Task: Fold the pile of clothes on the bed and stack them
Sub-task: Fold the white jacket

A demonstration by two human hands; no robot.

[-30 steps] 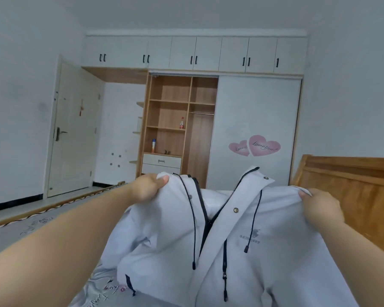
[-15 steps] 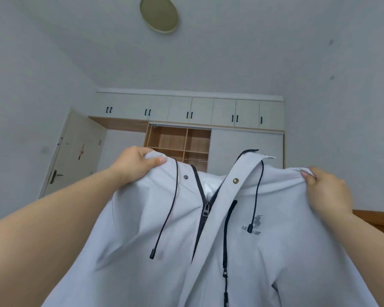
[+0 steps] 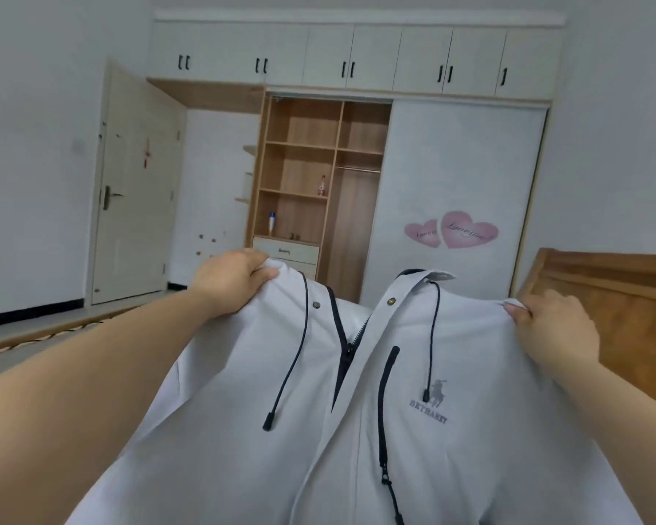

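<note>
A white zip-up hooded jacket (image 3: 413, 430) with black drawstrings, a dark zipper and a small horse logo hangs spread out in front of me, front side facing me. My left hand (image 3: 232, 282) grips its left shoulder. My right hand (image 3: 553, 327) pinches its right shoulder. The jacket fills the lower middle of the view and hides the bed and any other clothes beneath it.
A wooden headboard (image 3: 622, 297) stands at the right. Ahead is a wardrobe (image 3: 319, 183) with open shelves, a sliding door bearing pink heart stickers (image 3: 451, 231) and upper cabinets. A closed room door (image 3: 133, 183) is on the left wall.
The view tilted up toward the ceiling and has come back down to the wardrobe. Both hands kept their hold on the shoulders and the jacket now hangs flatter and more spread.
</note>
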